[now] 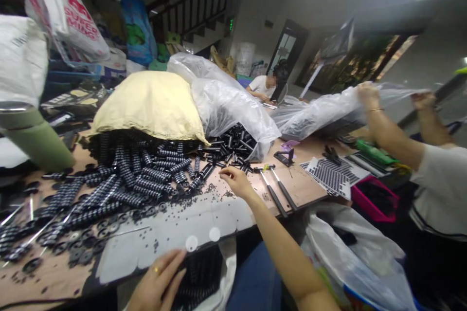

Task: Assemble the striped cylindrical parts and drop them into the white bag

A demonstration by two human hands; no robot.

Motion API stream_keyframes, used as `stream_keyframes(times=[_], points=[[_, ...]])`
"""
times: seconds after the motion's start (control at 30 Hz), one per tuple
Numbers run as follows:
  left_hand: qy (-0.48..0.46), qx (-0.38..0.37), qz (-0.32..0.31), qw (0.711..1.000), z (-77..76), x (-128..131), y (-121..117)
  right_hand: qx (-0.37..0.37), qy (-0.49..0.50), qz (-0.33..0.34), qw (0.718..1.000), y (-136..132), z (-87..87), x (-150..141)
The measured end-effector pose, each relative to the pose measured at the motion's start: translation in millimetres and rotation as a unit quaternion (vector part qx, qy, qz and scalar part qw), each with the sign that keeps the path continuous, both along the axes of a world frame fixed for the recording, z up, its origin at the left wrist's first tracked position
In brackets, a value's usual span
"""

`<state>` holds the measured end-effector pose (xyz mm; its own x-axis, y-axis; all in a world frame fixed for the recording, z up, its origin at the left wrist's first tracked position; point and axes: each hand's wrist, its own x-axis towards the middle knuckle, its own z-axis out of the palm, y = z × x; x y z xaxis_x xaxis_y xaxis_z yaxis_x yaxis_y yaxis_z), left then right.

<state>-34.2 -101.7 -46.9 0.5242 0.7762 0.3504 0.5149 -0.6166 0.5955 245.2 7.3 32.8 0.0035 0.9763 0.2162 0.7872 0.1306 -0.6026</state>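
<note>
My right hand [236, 182] is over the table beside the pile, thumb and fingertips pinched together. Whatever lies between those fingertips is too small to make out. Just beyond it, black tubes [233, 143] spill from a clear plastic bag [233, 101]. My left hand [158, 279], with a ring on one finger, is at the table's front edge, fingers stretched out and holding nothing visible. Close to its fingertips lies a white disc [191, 243], with another disc [214, 234] to the right. Stacked black ribbed rollers [146, 179] and small black bits [207, 194] cover the table to the left.
A yellow sack [149, 101] stands behind the rollers, a green bottle [34, 136] at left. Two hammers [279, 189] and a patterned sheet [328, 174] lie right. A co-worker's arms [394, 126] lift plastic sheeting [328, 109]. Another person [262, 86] sits behind.
</note>
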Motion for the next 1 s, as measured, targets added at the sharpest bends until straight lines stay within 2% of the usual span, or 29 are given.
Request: stream_keyframes(times=[0.03, 0.07, 0.1, 0.17, 0.2, 0.27, 0.33, 0.4, 0.47, 0.53, 0.6, 0.67, 0.73, 0.8, 0.83, 0.9, 0.97, 1.0], points=[[-0.043, 0.036, 0.040, 0.998, 16.5, 3.7, 4.1, -0.031, 0.057, 0.050, 0.997, -11.7, 4.8, -8.1], [-0.070, 0.045, 0.066, 0.994, 30.9, 8.7, 9.1, -0.078, 0.141, 0.106, 0.981, -23.6, 8.5, -17.1], [-0.087, 0.021, 0.069, 0.994, 42.2, 14.6, 14.6, -0.129, 0.226, 0.153, 0.953, -35.1, 10.8, -26.7], [-0.105, -0.089, 0.048, 0.989, 53.7, 26.5, 24.5, -0.190, 0.361, 0.187, 0.893, -54.8, 10.6, -45.8], [-0.112, -0.153, 0.043, 0.981, 53.9, 31.7, 28.1, -0.187, 0.388, 0.171, 0.886, -62.0, 7.7, -54.4], [-0.133, -0.248, 0.054, 0.958, 45.9, 39.9, 32.5, -0.142, 0.394, 0.112, 0.901, -69.6, -3.9, -68.6], [-0.161, -0.274, 0.079, 0.945, 30.9, 47.1, 34.4, -0.082, 0.371, 0.046, 0.924, -67.8, -21.4, -78.8], [-0.165, -0.238, 0.100, 0.952, 14.0, 56.2, 35.9, -0.030, 0.350, -0.017, 0.936, -58.7, -40.7, -86.5], [-0.132, -0.155, 0.124, 0.971, -0.2, 67.1, 37.5, 0.023, 0.331, -0.080, 0.940, -48.3, -56.3, -91.9], [-0.089, -0.061, 0.130, 0.986, -7.6, 74.9, 38.6, 0.052, 0.319, -0.122, 0.938, -44.0, -64.7, -93.0], [-0.083, 0.001, 0.131, 0.988, -6.0, 72.3, 38.7, 0.101, 0.290, -0.158, 0.939, -51.8, -65.7, -87.3], [-0.115, 0.033, 0.154, 0.981, 3.7, 56.5, 38.2, 0.163, 0.239, -0.178, 0.941, -72.4, -63.0, -75.6], [-0.148, 0.048, 0.207, 0.966, 16.9, 32.0, 36.8, 0.168, 0.170, -0.142, 0.960, -101.3, -62.6, -63.5], [-0.156, 0.041, 0.244, 0.956, 27.6, 7.9, 33.6, 0.062, 0.065, -0.027, 0.996, -129.8, -69.9, -57.8], [-0.154, 0.034, 0.251, 0.955, 30.7, -1.2, 31.0, -0.015, -0.013, 0.038, 0.999, -141.1, -77.0, -58.7], [-0.145, 0.024, 0.239, 0.960, 31.8, -11.5, 24.0, -0.150, -0.168, 0.120, 0.967, -154.4, -95.6, -67.1], [-0.135, 0.018, 0.208, 0.968, 28.0, -12.8, 15.6, -0.220, -0.263, 0.130, 0.930, -154.9, -114.6, -79.7], [-0.130, 0.014, 0.191, 0.973, 25.4, -11.7, 11.3, -0.234, -0.283, 0.124, 0.922, -151.8, -122.1, -85.5]])
